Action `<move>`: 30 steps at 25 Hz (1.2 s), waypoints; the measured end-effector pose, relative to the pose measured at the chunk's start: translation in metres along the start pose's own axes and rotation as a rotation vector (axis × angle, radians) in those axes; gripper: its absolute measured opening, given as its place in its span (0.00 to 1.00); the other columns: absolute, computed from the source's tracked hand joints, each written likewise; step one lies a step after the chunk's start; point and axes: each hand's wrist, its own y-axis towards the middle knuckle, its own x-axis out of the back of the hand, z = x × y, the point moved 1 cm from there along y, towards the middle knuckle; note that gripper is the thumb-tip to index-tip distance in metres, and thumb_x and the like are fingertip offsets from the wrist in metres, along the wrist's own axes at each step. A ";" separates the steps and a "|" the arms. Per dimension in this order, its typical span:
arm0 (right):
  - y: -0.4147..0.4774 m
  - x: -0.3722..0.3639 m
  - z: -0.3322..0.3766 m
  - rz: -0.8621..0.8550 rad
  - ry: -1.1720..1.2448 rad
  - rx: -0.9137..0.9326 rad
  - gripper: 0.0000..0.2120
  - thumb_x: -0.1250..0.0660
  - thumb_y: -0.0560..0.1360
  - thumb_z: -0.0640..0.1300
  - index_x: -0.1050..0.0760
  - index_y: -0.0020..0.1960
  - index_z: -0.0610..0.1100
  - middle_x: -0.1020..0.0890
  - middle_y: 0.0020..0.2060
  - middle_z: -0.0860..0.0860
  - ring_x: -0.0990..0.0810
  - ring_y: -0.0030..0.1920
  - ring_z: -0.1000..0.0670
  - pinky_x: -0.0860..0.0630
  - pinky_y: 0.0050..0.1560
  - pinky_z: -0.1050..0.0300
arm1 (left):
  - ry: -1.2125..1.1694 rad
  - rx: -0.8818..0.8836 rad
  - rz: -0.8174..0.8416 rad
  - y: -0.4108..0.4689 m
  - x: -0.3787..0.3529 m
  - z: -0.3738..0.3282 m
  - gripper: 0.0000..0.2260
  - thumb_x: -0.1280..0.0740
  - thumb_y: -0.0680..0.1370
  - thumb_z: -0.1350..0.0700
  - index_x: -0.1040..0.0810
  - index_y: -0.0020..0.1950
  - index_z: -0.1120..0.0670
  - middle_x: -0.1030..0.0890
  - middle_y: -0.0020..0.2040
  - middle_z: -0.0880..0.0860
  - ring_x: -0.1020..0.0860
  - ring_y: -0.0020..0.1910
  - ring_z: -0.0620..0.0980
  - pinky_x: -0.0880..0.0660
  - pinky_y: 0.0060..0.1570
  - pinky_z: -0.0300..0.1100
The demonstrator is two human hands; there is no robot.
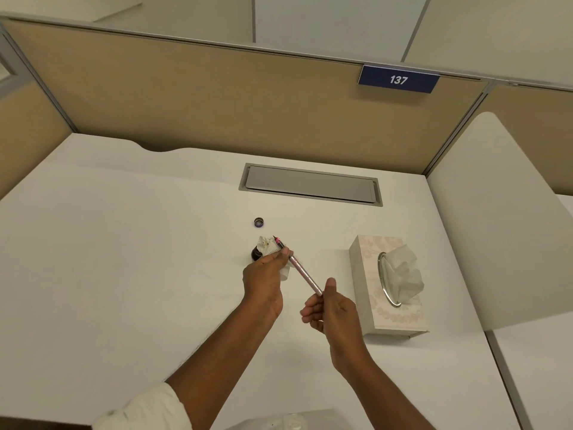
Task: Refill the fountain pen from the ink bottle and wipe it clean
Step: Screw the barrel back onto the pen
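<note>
Gripping the fountain pen (305, 274) above mid-desk: right hand (335, 308) pinches its rear end, left hand (266, 274) wraps a tissue (273, 245) round the nib end. Ink bottle (256, 254) just behind left hand; bottle cap (259, 222) farther back. Tissue box (372, 293) near right hand. White desk (124, 243) stretches wide leftward.

From the head camera I saw my left hand (263, 274) pinching a crumpled tissue (272, 247) against the fountain pen (305, 276) near its nib, while my right hand (331, 311) held the barrel's rear end. The ink bottle (255, 255) stood partly hidden behind the tissue, its cap (259, 222) lying apart, farther back on the white counter (124, 259). A tissue box (369, 283) sat to the right.
</note>
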 end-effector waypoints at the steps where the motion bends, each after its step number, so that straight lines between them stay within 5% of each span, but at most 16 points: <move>1: -0.001 -0.001 0.000 0.032 -0.009 -0.034 0.27 0.47 0.79 0.61 0.21 0.40 0.42 0.15 0.33 0.47 0.18 0.33 0.52 0.24 0.37 0.59 | -0.001 0.001 0.000 -0.001 0.000 0.001 0.04 0.31 0.72 0.64 0.19 0.46 0.62 0.18 0.28 0.43 0.21 0.33 0.40 0.30 0.39 0.33; 5: -0.001 0.002 -0.004 -0.019 0.038 0.077 0.12 0.28 0.72 0.49 0.26 0.51 0.47 0.16 0.40 0.47 0.16 0.38 0.51 0.22 0.40 0.58 | 0.015 -0.014 -0.014 -0.003 0.000 0.001 0.06 0.31 0.72 0.64 0.20 0.48 0.64 0.18 0.30 0.46 0.22 0.33 0.41 0.28 0.33 0.30; 7: -0.002 0.006 -0.004 -0.047 0.086 0.158 0.10 0.26 0.69 0.39 0.25 0.48 0.44 0.16 0.39 0.45 0.17 0.38 0.50 0.22 0.41 0.57 | 0.015 -0.027 -0.009 -0.003 0.000 0.000 0.07 0.31 0.72 0.64 0.20 0.50 0.65 0.19 0.36 0.50 0.23 0.35 0.43 0.28 0.29 0.27; 9: -0.002 0.007 -0.002 -0.053 0.107 0.156 0.03 0.28 0.72 0.40 0.22 0.42 0.43 0.16 0.36 0.45 0.17 0.38 0.49 0.22 0.39 0.59 | 0.018 -0.032 -0.006 -0.004 -0.001 0.000 0.07 0.31 0.72 0.64 0.19 0.49 0.64 0.19 0.36 0.50 0.23 0.35 0.42 0.28 0.28 0.27; 14: -0.003 0.002 -0.002 0.032 0.036 -0.066 0.26 0.46 0.79 0.59 0.21 0.39 0.41 0.15 0.35 0.45 0.18 0.34 0.51 0.23 0.38 0.58 | 0.048 -0.023 0.008 -0.004 -0.002 0.003 0.03 0.30 0.71 0.64 0.18 0.44 0.61 0.18 0.29 0.44 0.22 0.34 0.41 0.29 0.36 0.32; 17: -0.002 0.004 -0.005 0.001 0.012 0.017 0.12 0.35 0.75 0.56 0.24 0.49 0.47 0.16 0.43 0.48 0.16 0.41 0.51 0.21 0.41 0.58 | 0.036 -0.023 -0.014 -0.004 -0.003 0.003 0.05 0.30 0.71 0.65 0.19 0.45 0.62 0.17 0.34 0.47 0.21 0.33 0.41 0.26 0.33 0.30; 19: -0.002 0.008 -0.006 -0.033 0.011 0.118 0.12 0.25 0.69 0.46 0.25 0.49 0.48 0.17 0.43 0.47 0.17 0.41 0.50 0.20 0.42 0.57 | 0.046 -0.026 -0.022 -0.004 -0.004 0.003 0.07 0.30 0.71 0.65 0.19 0.48 0.63 0.19 0.38 0.50 0.22 0.36 0.43 0.26 0.31 0.28; 23: -0.001 0.011 -0.007 -0.065 0.091 0.145 0.03 0.27 0.72 0.42 0.20 0.41 0.45 0.16 0.34 0.48 0.18 0.38 0.48 0.22 0.39 0.59 | 0.036 -0.035 -0.007 -0.005 -0.005 0.004 0.08 0.30 0.71 0.66 0.20 0.50 0.65 0.19 0.40 0.52 0.21 0.34 0.42 0.27 0.27 0.27; 27: -0.002 0.007 -0.006 -0.006 0.061 0.029 0.21 0.40 0.78 0.55 0.20 0.37 0.41 0.16 0.30 0.47 0.19 0.31 0.52 0.23 0.34 0.63 | 0.058 -0.047 0.011 -0.007 -0.006 0.004 0.08 0.30 0.71 0.65 0.19 0.50 0.65 0.18 0.35 0.49 0.21 0.29 0.38 0.28 0.27 0.26; 30: -0.003 0.007 -0.005 0.036 0.090 -0.017 0.21 0.41 0.78 0.57 0.20 0.41 0.41 0.16 0.32 0.47 0.19 0.33 0.52 0.22 0.36 0.60 | 0.056 -0.046 0.006 -0.007 -0.007 0.004 0.09 0.30 0.71 0.65 0.20 0.50 0.65 0.18 0.39 0.50 0.21 0.33 0.41 0.27 0.28 0.26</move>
